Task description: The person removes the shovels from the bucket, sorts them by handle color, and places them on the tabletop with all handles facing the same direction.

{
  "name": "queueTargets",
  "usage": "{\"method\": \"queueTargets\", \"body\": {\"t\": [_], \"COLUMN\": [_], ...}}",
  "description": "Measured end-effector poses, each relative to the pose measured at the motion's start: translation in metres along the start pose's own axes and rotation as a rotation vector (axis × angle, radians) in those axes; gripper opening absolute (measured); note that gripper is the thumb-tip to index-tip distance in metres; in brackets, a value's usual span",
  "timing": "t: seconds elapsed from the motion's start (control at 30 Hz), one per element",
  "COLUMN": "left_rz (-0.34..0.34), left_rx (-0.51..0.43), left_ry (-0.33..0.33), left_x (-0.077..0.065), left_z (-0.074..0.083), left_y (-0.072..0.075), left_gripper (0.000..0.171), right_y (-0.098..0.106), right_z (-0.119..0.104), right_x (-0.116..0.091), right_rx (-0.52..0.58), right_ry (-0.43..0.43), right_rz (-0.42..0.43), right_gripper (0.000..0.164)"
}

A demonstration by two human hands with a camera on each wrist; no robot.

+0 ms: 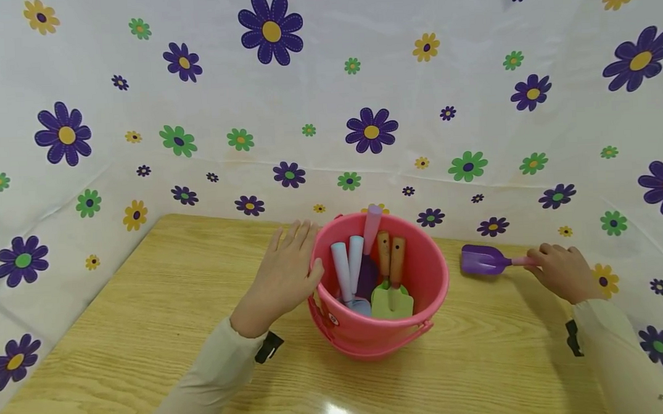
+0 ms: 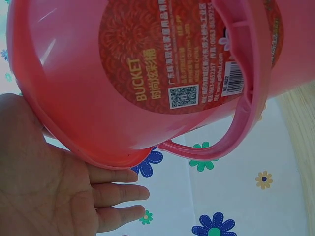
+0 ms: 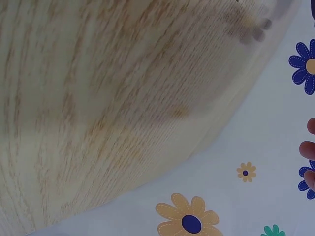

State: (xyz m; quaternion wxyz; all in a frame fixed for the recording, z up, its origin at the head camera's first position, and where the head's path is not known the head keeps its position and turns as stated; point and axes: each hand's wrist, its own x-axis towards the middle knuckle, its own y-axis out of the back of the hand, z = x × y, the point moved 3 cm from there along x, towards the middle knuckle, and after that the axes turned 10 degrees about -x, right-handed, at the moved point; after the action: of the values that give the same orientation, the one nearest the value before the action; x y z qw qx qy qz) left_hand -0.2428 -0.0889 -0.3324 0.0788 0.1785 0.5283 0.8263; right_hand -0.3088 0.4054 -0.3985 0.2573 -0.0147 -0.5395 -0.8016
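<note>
A pink bucket stands on the table with several small toy shovels in it. My left hand lies against its left rim, fingers straight and thumb over the edge; in the left wrist view the palm touches the rim. Inside are two light blue handles, two brown handles, a yellow-green blade and a lilac handle above a purple blade. Right of the bucket, my right hand pinches the pink handle of a purple shovel. Only fingertips show in the right wrist view.
The wooden table extends on both sides of the bucket. A white flower-print sheet hangs behind it and at the sides. The bucket's pink carrying handle hangs down its side, over a red label.
</note>
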Motion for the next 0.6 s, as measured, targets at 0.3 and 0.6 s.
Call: {"method": "queueTargets", "body": {"t": [0.3, 0.6], "left_rz": [-0.005, 0.008], "left_rx": [0.004, 0.001], "left_ry": [-0.002, -0.007], "left_x": [-0.0008, -0.0006], "left_z": [0.0012, 0.0011], "left_y": [0.0009, 0.0004], "left_gripper": [0.062, 0.062], "right_y": [-0.0039, -0.0048], "right_z": [-0.0011, -0.0003], "right_x": [0.0021, 0.0012], "right_rx": [0.015, 0.011], "right_ry": [0.033, 0.002], "right_rz": [0.004, -0.019], "right_gripper": [0.023, 0.023]}}
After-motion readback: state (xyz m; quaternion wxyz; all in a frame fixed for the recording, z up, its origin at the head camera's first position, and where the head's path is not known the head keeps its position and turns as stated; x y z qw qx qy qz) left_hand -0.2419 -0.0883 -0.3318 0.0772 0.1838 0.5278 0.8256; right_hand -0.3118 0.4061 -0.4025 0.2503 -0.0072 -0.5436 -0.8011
